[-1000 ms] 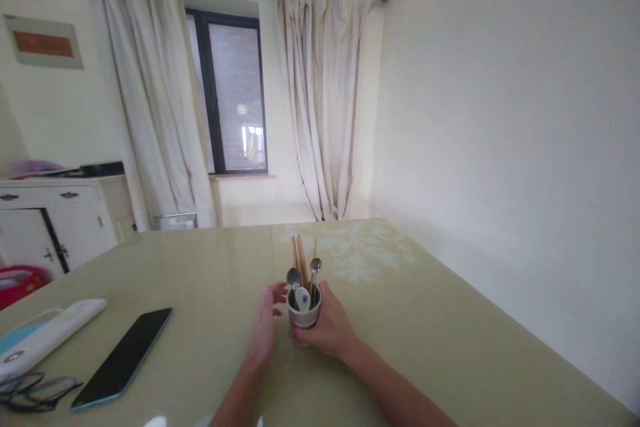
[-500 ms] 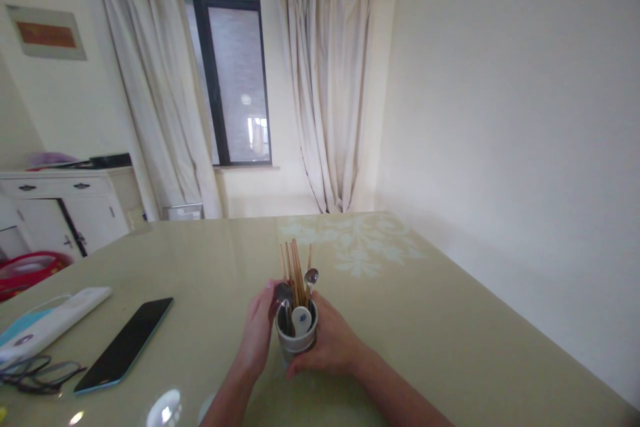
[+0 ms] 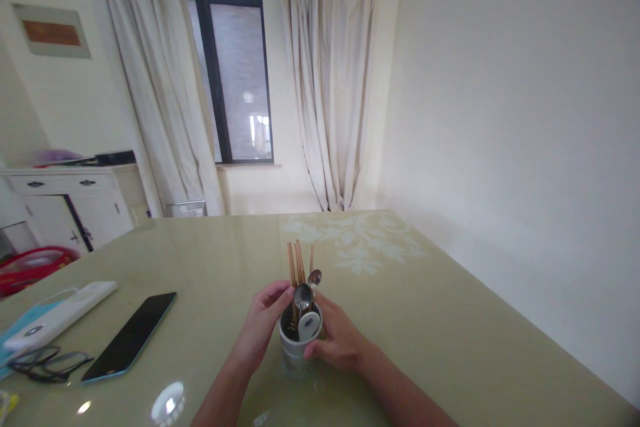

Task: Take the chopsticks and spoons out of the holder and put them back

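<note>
A grey-white utensil cup (image 3: 296,350) stands on the table in front of me. It holds several wooden chopsticks (image 3: 296,263), a large metal spoon (image 3: 303,296), a smaller metal spoon (image 3: 315,277) and a white ceramic spoon (image 3: 309,325). My right hand (image 3: 343,340) wraps round the cup's right side, thumb across its front. At the left rim, my left hand (image 3: 263,320) is closed on the chopsticks, thumb and fingers by their shafts; the fingertips are partly hidden behind them.
On the left of the glossy table (image 3: 215,267) lie a phone (image 3: 131,337), a white power strip or bank (image 3: 63,317), eyeglasses (image 3: 47,363) and a blue item (image 3: 33,318). A wall (image 3: 525,147) runs along the right edge. A red basin (image 3: 37,267) sits beyond the left edge.
My left hand has moved slightly right, over the cup's rim. The chopsticks stand closer together, and the large metal spoon and the ceramic spoon have shifted right.
</note>
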The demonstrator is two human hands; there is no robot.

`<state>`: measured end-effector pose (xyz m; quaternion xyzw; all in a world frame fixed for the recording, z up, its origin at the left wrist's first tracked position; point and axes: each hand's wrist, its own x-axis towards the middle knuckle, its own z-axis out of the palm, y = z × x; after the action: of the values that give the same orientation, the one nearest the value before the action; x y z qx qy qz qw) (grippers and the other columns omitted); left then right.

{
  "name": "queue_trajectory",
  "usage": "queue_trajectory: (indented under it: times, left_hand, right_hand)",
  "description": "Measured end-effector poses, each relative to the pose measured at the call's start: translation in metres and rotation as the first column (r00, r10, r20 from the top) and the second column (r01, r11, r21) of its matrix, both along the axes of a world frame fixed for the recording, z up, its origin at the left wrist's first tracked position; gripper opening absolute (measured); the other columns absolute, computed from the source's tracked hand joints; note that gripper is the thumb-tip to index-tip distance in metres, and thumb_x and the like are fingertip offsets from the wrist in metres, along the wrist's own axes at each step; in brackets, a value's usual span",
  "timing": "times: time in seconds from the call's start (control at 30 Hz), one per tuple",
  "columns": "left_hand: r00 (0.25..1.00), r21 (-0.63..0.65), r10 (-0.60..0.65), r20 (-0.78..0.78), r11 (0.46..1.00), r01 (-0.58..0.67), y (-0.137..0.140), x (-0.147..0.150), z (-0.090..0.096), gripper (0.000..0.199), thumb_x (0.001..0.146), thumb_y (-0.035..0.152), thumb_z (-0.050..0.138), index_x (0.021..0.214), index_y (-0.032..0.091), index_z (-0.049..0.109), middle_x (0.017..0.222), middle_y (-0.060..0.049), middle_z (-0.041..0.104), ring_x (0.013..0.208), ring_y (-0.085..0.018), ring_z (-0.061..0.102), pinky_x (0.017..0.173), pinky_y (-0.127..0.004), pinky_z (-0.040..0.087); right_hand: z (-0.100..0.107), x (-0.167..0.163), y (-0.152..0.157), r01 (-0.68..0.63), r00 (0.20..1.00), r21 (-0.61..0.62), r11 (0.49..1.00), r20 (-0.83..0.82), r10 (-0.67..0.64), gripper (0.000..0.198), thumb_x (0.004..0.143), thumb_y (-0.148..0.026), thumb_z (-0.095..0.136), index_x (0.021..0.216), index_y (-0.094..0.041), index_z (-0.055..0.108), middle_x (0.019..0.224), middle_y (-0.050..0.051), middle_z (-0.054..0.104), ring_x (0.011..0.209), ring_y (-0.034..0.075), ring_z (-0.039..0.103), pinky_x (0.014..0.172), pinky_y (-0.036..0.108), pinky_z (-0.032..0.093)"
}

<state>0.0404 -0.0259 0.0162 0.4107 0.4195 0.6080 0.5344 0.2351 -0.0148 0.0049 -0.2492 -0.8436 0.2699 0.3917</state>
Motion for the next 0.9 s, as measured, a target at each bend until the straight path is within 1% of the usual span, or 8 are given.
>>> queue_trajectory:
  times: [0.13, 0.23, 0.33, 0.43, 0.6, 0.7, 0.77, 0.9]
  left_hand:
    - [0.999, 0.031, -0.011, -0.031, 0.999, 0.012, 0.001, 0.0, -0.001, 0.045, 0.065, 0.054, 0.095, 0.089, 0.018, 0.081, 0.087, -0.005, 0.082, 0.077, -0.019, 0.073, 0.073, -0.027, 0.056]
    - [1.0, 0.048, -0.017, -0.026, 0.999, 0.018, 0.001, 0.002, 0.0, 0.044, 0.063, 0.052, 0.097, 0.086, 0.018, 0.081, 0.084, -0.004, 0.082, 0.076, -0.018, 0.072, 0.072, -0.026, 0.055]
    - [0.999, 0.052, -0.037, -0.023, 0.998, 0.038, 0.0, 0.003, 0.002, 0.042, 0.063, 0.051, 0.097, 0.084, 0.019, 0.08, 0.082, -0.003, 0.081, 0.074, -0.017, 0.071, 0.071, -0.025, 0.054]
    - [0.998, 0.05, -0.051, -0.023, 0.997, 0.052, 0.0, 0.004, 0.003, 0.042, 0.063, 0.051, 0.097, 0.083, 0.019, 0.08, 0.08, -0.002, 0.08, 0.074, -0.017, 0.07, 0.071, -0.024, 0.053]
    - [0.997, 0.054, -0.073, -0.028, 0.996, 0.075, 0.002, 0.003, 0.002, 0.042, 0.065, 0.052, 0.096, 0.086, 0.019, 0.082, 0.084, -0.003, 0.081, 0.076, -0.018, 0.071, 0.073, -0.025, 0.053]
    - [0.993, 0.066, -0.103, -0.06, 0.992, 0.106, 0.002, 0.002, 0.0, 0.04, 0.07, 0.051, 0.094, 0.088, 0.018, 0.082, 0.083, -0.004, 0.081, 0.078, -0.018, 0.071, 0.073, -0.025, 0.053]
    - [0.988, 0.083, -0.13, -0.08, 0.987, 0.137, 0.0, 0.002, 0.001, 0.037, 0.075, 0.05, 0.092, 0.091, 0.018, 0.082, 0.086, -0.005, 0.081, 0.079, -0.018, 0.071, 0.075, -0.025, 0.052]
    - [0.963, 0.081, -0.246, -0.107, 0.964, 0.255, -0.005, 0.001, 0.008, 0.038, 0.083, 0.049, 0.086, 0.103, 0.018, 0.083, 0.096, -0.007, 0.083, 0.087, -0.02, 0.073, 0.082, -0.028, 0.054]
  right_hand:
    - [0.001, 0.001, 0.0, -0.086, 0.994, -0.027, 0.996, -0.066, 0.084, 0.094, 0.079, -0.092, 0.06, 0.14, -0.021, 0.063, 0.135, 0.016, 0.068, 0.122, 0.036, 0.065, 0.111, 0.046, 0.048]
    - [0.0, 0.0, 0.001, -0.085, 0.994, -0.043, 0.995, -0.067, 0.082, 0.095, 0.078, -0.094, 0.06, 0.139, -0.021, 0.064, 0.136, 0.016, 0.069, 0.118, 0.036, 0.067, 0.109, 0.046, 0.049]
    - [-0.003, -0.001, 0.002, -0.093, 0.994, -0.058, 0.994, -0.066, 0.089, 0.095, 0.074, -0.097, 0.059, 0.132, -0.021, 0.069, 0.132, 0.015, 0.071, 0.111, 0.036, 0.069, 0.104, 0.045, 0.052]
    - [-0.003, -0.001, 0.002, -0.104, 0.992, -0.069, 0.992, -0.076, 0.099, 0.095, 0.074, -0.098, 0.057, 0.128, -0.02, 0.07, 0.128, 0.014, 0.072, 0.106, 0.035, 0.069, 0.101, 0.045, 0.052]
    - [-0.003, -0.001, 0.001, -0.098, 0.992, -0.103, 0.99, -0.089, 0.089, 0.092, 0.073, -0.097, 0.06, 0.125, -0.022, 0.071, 0.124, 0.015, 0.073, 0.103, 0.036, 0.068, 0.099, 0.044, 0.053]
    - [-0.005, -0.002, 0.003, -0.116, 0.989, -0.094, 0.989, -0.098, 0.107, 0.094, 0.072, -0.098, 0.06, 0.126, -0.021, 0.07, 0.119, 0.013, 0.073, 0.102, 0.034, 0.068, 0.1, 0.046, 0.052]
    - [-0.008, -0.002, 0.004, -0.124, 0.987, -0.089, 0.988, -0.112, 0.114, 0.096, 0.072, -0.098, 0.061, 0.126, -0.019, 0.07, 0.12, 0.014, 0.073, 0.104, 0.034, 0.067, 0.1, 0.047, 0.052]
    - [-0.013, -0.002, 0.007, -0.133, 0.984, -0.087, 0.987, -0.129, 0.122, 0.094, 0.072, -0.096, 0.065, 0.125, -0.018, 0.071, 0.124, 0.016, 0.072, 0.106, 0.035, 0.067, 0.097, 0.046, 0.051]
